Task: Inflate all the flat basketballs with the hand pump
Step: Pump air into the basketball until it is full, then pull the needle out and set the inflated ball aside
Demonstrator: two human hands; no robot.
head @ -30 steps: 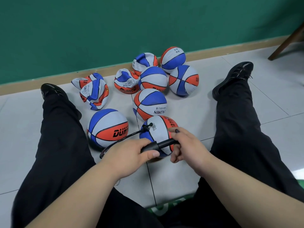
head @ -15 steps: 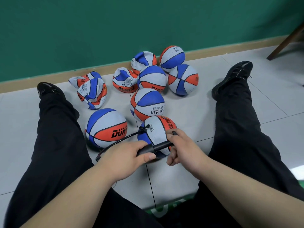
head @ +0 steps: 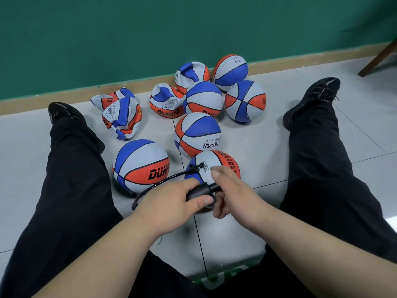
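The hand pump (head: pixel 199 191) is gripped by the left hand (head: pixel 169 205) (barrel) and the right hand (head: pixel 234 194) (handle); a "CHILDREN" basketball (head: pixel 197 130) is seen at its 12 o'clock.

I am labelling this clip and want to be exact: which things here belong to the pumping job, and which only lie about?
Belong to the job: hand pump, gripped by left hand and right hand; its hose; the nearest basketball it plugs into; crumpled flat basketballs near the wall.

Lying about: wooden furniture leg; green printed mat; round basketballs, apparently full already.
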